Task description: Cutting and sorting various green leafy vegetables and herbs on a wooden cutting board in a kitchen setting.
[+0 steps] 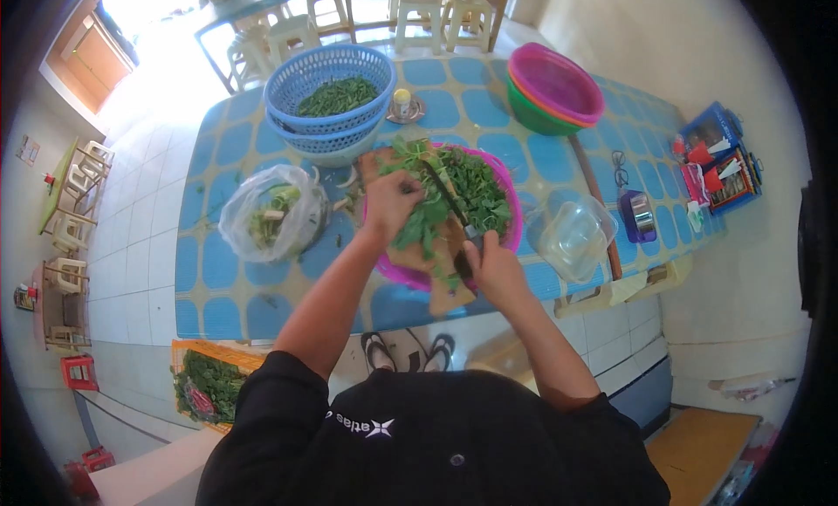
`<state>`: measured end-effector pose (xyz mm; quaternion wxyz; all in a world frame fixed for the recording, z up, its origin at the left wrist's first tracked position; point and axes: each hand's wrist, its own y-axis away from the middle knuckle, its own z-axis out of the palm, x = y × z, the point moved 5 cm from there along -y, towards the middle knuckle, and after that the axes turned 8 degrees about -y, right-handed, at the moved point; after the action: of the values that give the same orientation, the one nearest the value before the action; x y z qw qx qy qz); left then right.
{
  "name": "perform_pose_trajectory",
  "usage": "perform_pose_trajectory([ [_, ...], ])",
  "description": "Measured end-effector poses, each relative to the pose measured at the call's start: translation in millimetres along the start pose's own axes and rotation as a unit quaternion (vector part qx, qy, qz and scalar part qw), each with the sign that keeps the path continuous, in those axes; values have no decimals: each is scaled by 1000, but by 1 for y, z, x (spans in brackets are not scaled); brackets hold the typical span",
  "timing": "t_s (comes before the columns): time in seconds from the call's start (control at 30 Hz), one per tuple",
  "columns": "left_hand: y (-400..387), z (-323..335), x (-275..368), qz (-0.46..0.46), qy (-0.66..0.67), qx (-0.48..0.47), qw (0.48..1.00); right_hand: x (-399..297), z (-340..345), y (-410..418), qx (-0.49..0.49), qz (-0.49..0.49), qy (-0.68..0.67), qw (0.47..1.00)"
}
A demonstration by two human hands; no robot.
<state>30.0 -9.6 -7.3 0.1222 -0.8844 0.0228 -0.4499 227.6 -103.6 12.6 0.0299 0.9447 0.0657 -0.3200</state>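
Observation:
A wooden cutting board [447, 298] lies across a pink plastic basket [517, 228] on the table. Leafy green vegetables [478, 185] fill the basket's right side, and more leafy stems [422, 228] lie on the board. My left hand [395, 202] holds some of these greens at the board's left side, its fingers bent together. My right hand [494, 267] grips the handle of a kitchen knife [450, 195]. The blade points up and to the left over the greens, close to my left hand. Where the blade meets the stems cannot be made out clearly.
Stacked blue baskets [327, 123] with cut greens stand at the back left; a plastic bag [308, 211] of stems is nearer. Colourful basins [556, 90], clear plastic containers [576, 238] and eyeglasses [619, 169] are to the right. An orange crate [196, 346] of greens sits below the table's left edge.

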Motion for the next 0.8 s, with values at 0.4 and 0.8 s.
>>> perform_pose_trajectory([
  [0.4, 24, -14, 12, 79, 29, 11, 996, 0, 18, 2, -26, 59, 62, 996],
  [0.8, 32, 4, 7, 113, -19, -16, 993, -6, 29, -30, -62, 73, 68, 993],
])
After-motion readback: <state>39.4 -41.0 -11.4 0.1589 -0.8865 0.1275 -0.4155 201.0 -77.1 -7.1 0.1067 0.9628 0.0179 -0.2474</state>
